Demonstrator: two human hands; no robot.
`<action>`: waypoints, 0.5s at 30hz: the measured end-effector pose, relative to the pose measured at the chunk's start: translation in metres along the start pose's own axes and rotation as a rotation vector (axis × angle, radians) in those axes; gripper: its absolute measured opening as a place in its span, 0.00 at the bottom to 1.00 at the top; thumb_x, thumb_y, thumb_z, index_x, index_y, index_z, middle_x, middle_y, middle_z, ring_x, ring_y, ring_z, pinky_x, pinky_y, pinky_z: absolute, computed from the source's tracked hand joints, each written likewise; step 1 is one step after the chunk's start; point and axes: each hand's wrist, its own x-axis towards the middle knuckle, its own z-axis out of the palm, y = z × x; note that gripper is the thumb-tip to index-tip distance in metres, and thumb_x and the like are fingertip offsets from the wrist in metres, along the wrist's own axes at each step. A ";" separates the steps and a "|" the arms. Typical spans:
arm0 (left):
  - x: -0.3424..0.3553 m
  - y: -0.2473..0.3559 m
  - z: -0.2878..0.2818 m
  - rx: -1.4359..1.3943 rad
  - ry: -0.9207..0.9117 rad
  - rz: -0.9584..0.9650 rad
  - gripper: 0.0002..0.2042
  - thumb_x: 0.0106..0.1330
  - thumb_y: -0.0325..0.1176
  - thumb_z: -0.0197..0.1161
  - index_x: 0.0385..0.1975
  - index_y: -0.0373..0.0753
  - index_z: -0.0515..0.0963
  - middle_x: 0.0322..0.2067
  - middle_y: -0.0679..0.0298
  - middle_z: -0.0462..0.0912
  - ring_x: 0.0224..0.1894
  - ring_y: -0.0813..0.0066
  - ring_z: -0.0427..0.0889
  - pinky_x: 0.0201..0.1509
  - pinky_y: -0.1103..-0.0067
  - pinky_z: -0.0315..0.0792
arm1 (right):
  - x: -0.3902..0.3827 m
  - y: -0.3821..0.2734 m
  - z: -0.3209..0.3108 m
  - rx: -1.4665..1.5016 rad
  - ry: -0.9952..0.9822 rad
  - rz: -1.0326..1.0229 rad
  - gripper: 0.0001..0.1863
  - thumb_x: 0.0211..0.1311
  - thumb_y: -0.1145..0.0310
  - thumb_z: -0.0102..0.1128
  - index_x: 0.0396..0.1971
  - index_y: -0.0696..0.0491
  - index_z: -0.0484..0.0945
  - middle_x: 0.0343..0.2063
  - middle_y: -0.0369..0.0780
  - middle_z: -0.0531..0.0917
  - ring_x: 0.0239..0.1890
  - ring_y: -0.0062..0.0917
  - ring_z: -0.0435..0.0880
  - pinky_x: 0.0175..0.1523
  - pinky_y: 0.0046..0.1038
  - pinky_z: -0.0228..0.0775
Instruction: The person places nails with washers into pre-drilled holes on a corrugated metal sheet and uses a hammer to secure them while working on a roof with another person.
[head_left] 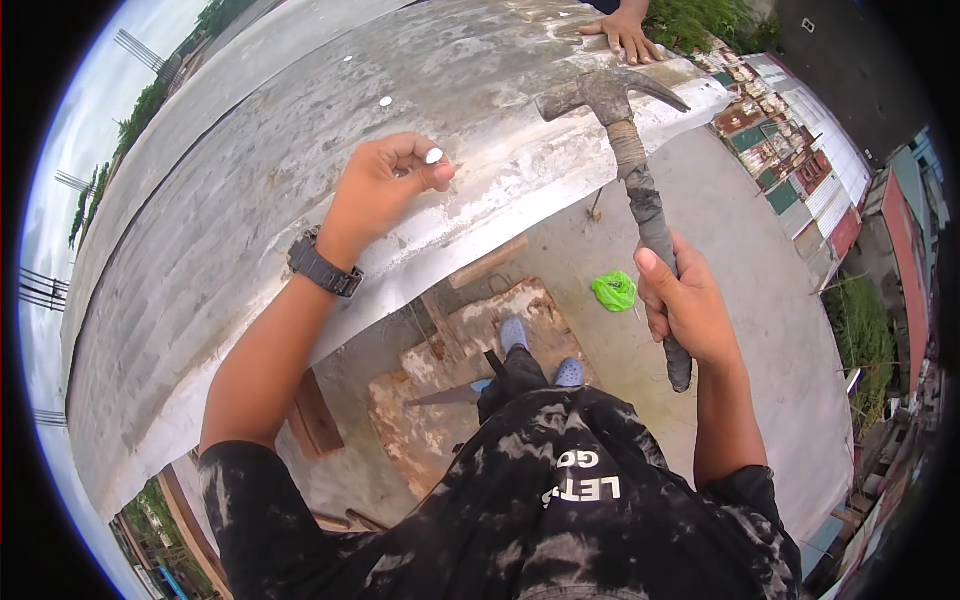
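Observation:
My left hand, with a dark watch at the wrist, pinches a roofing nail with a round white head between thumb and fingers. It is over the near edge of a weathered corrugated metal sheet; the nail's shank is mostly hidden. In my right hand is a claw hammer, its handle wrapped in dark tape. The hammer's head points up and away, near the right end of the sheet. Farther up the sheet a round white nail head shows.
Another person's hand lies flat on the sheet's far right end. Below are a worn wooden board under my feet, a saw, a wooden beam and a green plastic bag on concrete. Rusty roofs lie off to the right.

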 end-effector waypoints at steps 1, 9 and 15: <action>-0.002 0.001 0.001 0.054 0.000 0.016 0.07 0.72 0.31 0.71 0.39 0.35 0.83 0.33 0.67 0.88 0.38 0.83 0.85 0.48 0.80 0.78 | 0.000 -0.003 0.000 -0.003 -0.004 0.001 0.21 0.76 0.50 0.64 0.46 0.54 0.72 0.19 0.28 0.70 0.13 0.11 0.65 0.18 0.20 0.61; -0.001 -0.007 0.004 0.150 0.057 0.076 0.10 0.73 0.34 0.69 0.40 0.32 0.81 0.34 0.60 0.89 0.41 0.78 0.88 0.48 0.77 0.79 | 0.000 -0.031 0.011 0.019 -0.089 -0.145 0.23 0.76 0.50 0.64 0.51 0.57 0.74 0.18 0.28 0.71 0.13 0.10 0.66 0.19 0.18 0.60; -0.003 -0.007 0.008 0.092 0.041 0.083 0.06 0.76 0.30 0.65 0.40 0.34 0.79 0.36 0.63 0.89 0.43 0.76 0.89 0.53 0.76 0.80 | -0.001 -0.039 0.020 -0.006 -0.091 -0.176 0.24 0.76 0.50 0.65 0.52 0.57 0.75 0.18 0.28 0.71 0.14 0.10 0.66 0.19 0.18 0.60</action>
